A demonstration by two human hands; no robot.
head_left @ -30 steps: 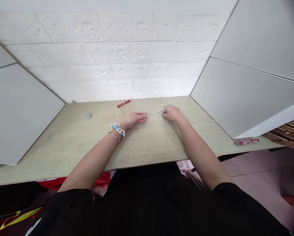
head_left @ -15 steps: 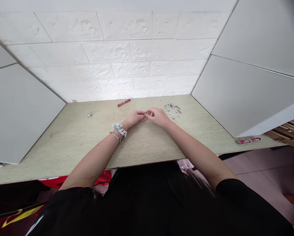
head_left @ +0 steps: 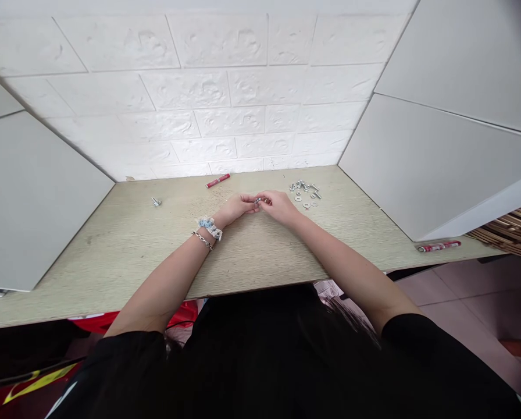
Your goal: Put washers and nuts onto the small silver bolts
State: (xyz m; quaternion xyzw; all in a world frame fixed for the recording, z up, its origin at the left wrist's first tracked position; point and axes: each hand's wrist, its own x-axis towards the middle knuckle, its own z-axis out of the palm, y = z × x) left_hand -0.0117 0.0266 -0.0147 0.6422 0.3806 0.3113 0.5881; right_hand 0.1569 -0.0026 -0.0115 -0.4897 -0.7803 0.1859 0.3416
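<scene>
Over the middle of the table, my left hand and my right hand meet fingertip to fingertip. Pinched between them is a small silver bolt, mostly covered by the fingers. The right thumb and forefinger close on its near end, where a nut or washer may sit, too small to make out. To the right of my right hand lies a loose group of bolts and nuts, with several flat washers in front of it. Off to the left, a single bolt with hardware on it rests alone.
A red marker-like tube lies near the white brick-patterned wall. Another red tube is at the table's right edge, beside a wicker basket. Grey panels flank the wooden table.
The fingers have shifted slightly around the bolt, and more of its metal shows now. Both hands stay in the same place; the view has tilted very little.
</scene>
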